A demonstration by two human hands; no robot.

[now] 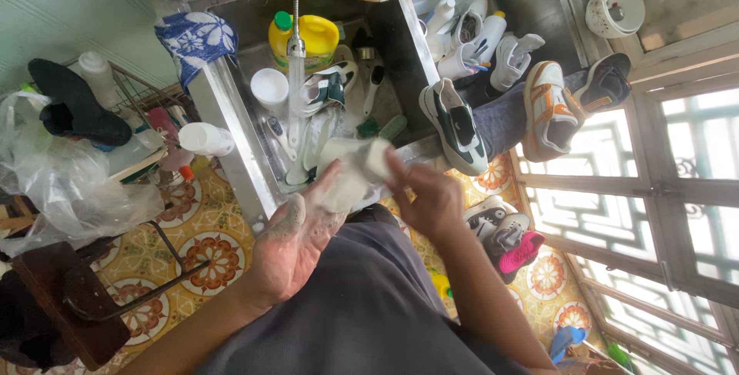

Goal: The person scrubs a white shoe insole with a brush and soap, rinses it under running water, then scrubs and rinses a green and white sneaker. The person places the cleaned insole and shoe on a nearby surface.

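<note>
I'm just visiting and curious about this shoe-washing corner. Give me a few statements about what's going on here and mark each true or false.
1. Both hands hold a white cloth-like piece. True: the left hand and right hand grip it.
2. The left hand is clean and dry. False: it is covered in greyish suds.
3. A yellow bottle with a green cap stands in the sink. True.
4. The sink holds no shoes. False: a white and green shoe lies in it.
</note>
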